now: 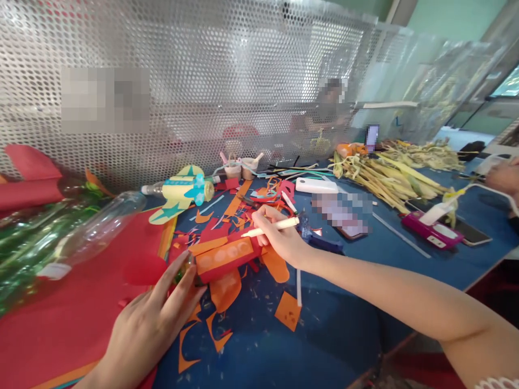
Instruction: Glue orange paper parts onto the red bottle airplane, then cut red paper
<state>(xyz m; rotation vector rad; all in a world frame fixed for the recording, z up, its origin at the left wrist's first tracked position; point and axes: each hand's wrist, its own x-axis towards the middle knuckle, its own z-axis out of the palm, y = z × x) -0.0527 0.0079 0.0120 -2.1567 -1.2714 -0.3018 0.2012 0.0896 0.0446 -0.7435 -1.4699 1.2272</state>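
My left hand (152,319) is closed on the left end of a plastic bottle wrapped in red and orange paper (227,255). Green plastic shows between the fingers. Pale round marks run along the bottle's orange strip, and orange paper wings (225,286) stick out from it. In my right hand (279,235) is a cream-coloured marker pen (270,227), pinched between thumb and fingers. The pen's tip points left, at the upper side of the wrapped bottle; whether it touches the paper I cannot tell. Red and orange paper scraps (214,332) lie around both hands.
A cream-and-blue bottle plane (182,190) lies behind my hands. Clear (101,227) and green bottles (44,232) lie on red paper at left. To the right are a phone (344,216), a purple device (432,229) and dried husks (389,175). A perforated metal screen (182,81) stands behind.
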